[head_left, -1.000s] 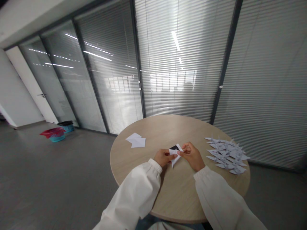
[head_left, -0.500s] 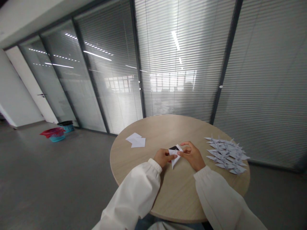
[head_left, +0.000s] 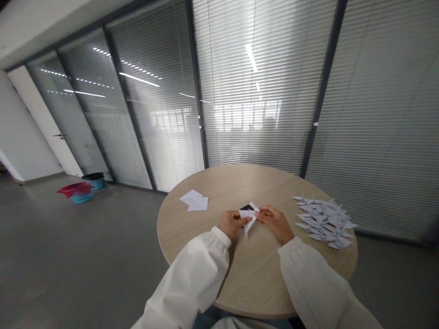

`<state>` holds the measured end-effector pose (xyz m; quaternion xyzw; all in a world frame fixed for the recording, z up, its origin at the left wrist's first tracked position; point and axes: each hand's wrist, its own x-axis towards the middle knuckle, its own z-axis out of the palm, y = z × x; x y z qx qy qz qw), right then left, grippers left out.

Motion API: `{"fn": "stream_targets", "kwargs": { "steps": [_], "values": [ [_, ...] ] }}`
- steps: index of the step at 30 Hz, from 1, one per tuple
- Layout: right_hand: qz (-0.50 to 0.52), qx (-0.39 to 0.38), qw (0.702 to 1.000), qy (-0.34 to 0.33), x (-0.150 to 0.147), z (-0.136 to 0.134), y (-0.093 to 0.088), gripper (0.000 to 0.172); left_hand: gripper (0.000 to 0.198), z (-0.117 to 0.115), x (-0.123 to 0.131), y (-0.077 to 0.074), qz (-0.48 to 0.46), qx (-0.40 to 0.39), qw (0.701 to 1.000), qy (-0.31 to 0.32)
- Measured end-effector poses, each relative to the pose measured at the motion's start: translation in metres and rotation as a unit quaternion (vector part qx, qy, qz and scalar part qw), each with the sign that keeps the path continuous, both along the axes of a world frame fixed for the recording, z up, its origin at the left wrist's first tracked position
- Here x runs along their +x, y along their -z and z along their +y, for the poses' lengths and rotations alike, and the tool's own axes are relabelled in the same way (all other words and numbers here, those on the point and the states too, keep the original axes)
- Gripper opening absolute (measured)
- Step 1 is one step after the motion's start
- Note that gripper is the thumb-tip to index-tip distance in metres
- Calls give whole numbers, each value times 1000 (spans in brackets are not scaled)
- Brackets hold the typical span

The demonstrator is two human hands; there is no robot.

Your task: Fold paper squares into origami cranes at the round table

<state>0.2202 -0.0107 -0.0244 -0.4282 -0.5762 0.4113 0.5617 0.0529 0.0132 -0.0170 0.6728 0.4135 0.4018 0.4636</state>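
Near the middle of the round wooden table (head_left: pixel 254 274), a small folded white paper (head_left: pixel 248 219) is held between my two hands, its narrow tip pointing down toward me. A dark patch shows at its upper part. My left hand (head_left: pixel 231 223) pinches its left side, thumb on top. The fingers of my right hand (head_left: pixel 275 222) close on its right edge. To the left lie flat white paper pieces (head_left: pixel 198 204), partly overlapping. A cluster of several folded white paper cranes (head_left: pixel 324 221) covers the right side of the table.
Beyond the table stands a glass partition with blinds (head_left: pixel 254 91). On the floor at the far left are a blue bin with a red liner (head_left: pixel 80 193) and another with a black liner (head_left: pixel 98 181), near a white door (head_left: pixel 44 119).
The folded paper has shifted slightly up and left with my left hand. My right hand's raised fingers have come down and closed at the paper's right edge.
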Motion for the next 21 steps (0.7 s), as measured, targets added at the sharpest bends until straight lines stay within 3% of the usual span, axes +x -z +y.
{"fn": "stream_targets", "kwargs": {
  "steps": [3,11,16,21],
  "values": [
    [-24,7,1000,-13,3,2,4,32,42,1,0,2,12,6,1000,10],
    [-107,42,993,38,5,3,7,32,45,5,-2,10,114,30,993,-14],
    [-41,20,999,-22,2,3,6,36,42,2,-3,3,71,55,995,-50],
    [-72,13,996,-43,-1,2,4,37,42,0,-3,-2,49,65,995,-64]
  ]
}}
